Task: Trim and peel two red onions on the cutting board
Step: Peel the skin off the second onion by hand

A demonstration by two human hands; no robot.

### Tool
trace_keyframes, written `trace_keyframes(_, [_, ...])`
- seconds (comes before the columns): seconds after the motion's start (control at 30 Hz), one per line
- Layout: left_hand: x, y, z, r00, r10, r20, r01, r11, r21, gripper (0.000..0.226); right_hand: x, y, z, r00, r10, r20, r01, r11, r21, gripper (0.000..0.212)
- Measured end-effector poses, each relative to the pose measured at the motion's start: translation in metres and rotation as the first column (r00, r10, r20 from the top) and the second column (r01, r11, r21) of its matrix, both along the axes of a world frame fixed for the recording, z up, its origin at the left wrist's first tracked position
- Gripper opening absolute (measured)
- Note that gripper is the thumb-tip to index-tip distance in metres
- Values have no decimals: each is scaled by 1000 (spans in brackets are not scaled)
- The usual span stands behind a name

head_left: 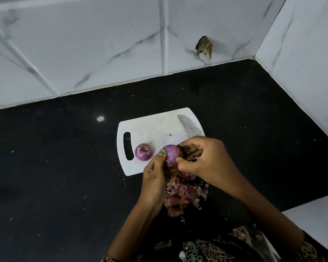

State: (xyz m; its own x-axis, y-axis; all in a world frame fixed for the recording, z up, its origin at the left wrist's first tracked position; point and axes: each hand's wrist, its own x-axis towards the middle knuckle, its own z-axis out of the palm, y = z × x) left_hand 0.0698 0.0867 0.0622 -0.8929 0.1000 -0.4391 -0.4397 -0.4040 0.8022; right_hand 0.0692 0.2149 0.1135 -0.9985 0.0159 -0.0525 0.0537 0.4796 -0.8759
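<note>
A white cutting board (pixel 151 127) lies on the black counter. One peeled purple onion (pixel 143 152) sits on the board beside its handle slot. My left hand (pixel 155 176) grips a second red onion (pixel 171 154) above the board's front edge, thumb on top. My right hand (pixel 203 159) pinches a piece of dry skin at that onion's right side. A knife blade (pixel 187 126) rests on the board's far right; its handle is hidden behind my right hand.
A heap of red onion peels (pixel 182 195) lies on the black counter (pixel 55 167) just in front of the board, under my hands. White marble-look tiled walls (pixel 102 44) close the back and right sides. A hole (pixel 204 46) marks the back wall.
</note>
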Motion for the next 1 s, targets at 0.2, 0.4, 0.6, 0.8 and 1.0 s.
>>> trace_keyframes(0.2, [1,0,-4,1000,-4,0,4,1000,-12,38,0,3,-1,1000,25,7,-25,999,30,23])
trace_keyframes(0.4, [3,0,-3,1000,-16,-2,16,999,-43,38,-1,4,-3,999,45,-13,-44,997,67,23])
trace_keyframes(0.6, [1,2,2,1000,-5,7,5,1000,6,38,2,6,-12,993,-88,-75,89,996,10,19])
trace_keyframes(0.8, [1,2,4,1000,13,20,-14,999,49,37,8,-7,-16,998,-63,-16,62,996,-63,25])
trace_keyframes(1.0, [3,0,1,997,20,75,-29,992,122,38,4,-8,-26,997,10,-75,-4,997,80,5])
